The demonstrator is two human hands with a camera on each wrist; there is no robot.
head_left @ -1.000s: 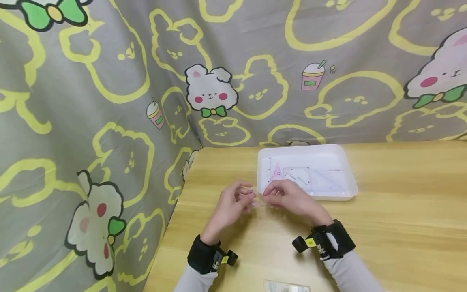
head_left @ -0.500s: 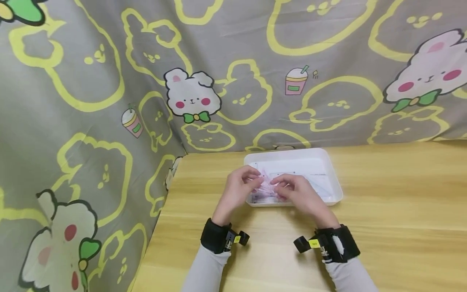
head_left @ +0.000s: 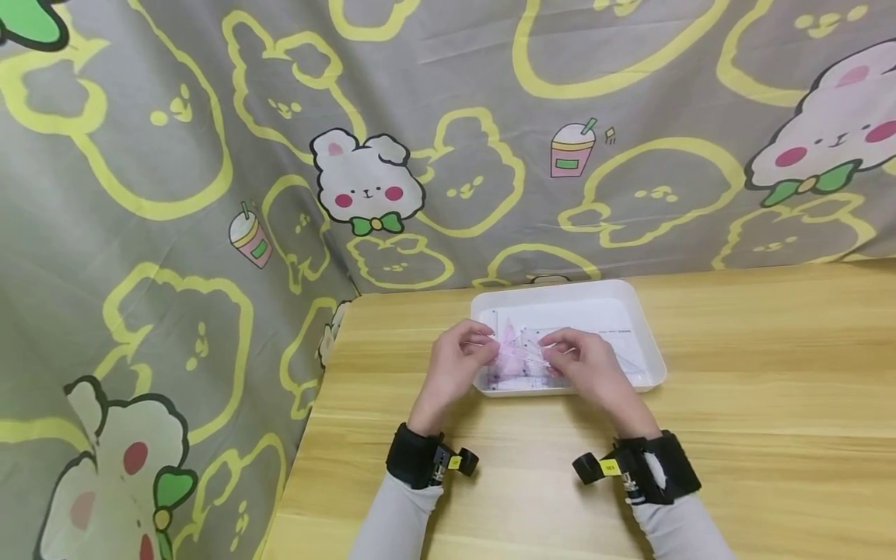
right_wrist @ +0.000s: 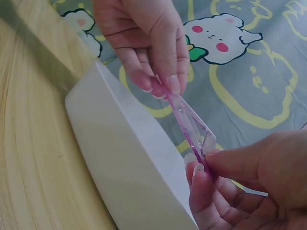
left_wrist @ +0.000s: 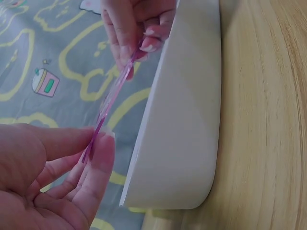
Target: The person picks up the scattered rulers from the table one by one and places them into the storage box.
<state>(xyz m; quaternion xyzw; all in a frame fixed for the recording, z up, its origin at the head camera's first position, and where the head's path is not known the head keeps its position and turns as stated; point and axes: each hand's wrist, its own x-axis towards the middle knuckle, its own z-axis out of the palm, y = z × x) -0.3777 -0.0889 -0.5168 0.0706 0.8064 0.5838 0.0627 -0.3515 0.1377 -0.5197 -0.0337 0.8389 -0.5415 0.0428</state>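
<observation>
My left hand (head_left: 455, 365) and right hand (head_left: 591, 373) are over the front part of the white tray (head_left: 651, 350). Between them they hold a thin, see-through pink set square (right_wrist: 181, 115), each pinching one end between thumb and fingers. The right wrist view shows its triangular cutout. Seen nearly edge-on in the left wrist view, the pink set square slants above the tray's wall (left_wrist: 182, 110). Clear drawing pieces lie in the tray, one of them a clear triangular piece (head_left: 630, 354) at the right. Another pink pointed shape (head_left: 509, 327) shows behind the held one.
The tray stands on a wood-grain table (head_left: 756, 365) close to its back edge. A grey curtain (head_left: 476, 62) with yellow outlines and rabbit prints hangs behind and at the left. Each wrist wears a black strap (head_left: 413, 457) with a small camera.
Both hands have moved forward with the pink set square, from in front of the tray to over it. The head view has shifted, and a clear piece at the bottom edge has left it.
</observation>
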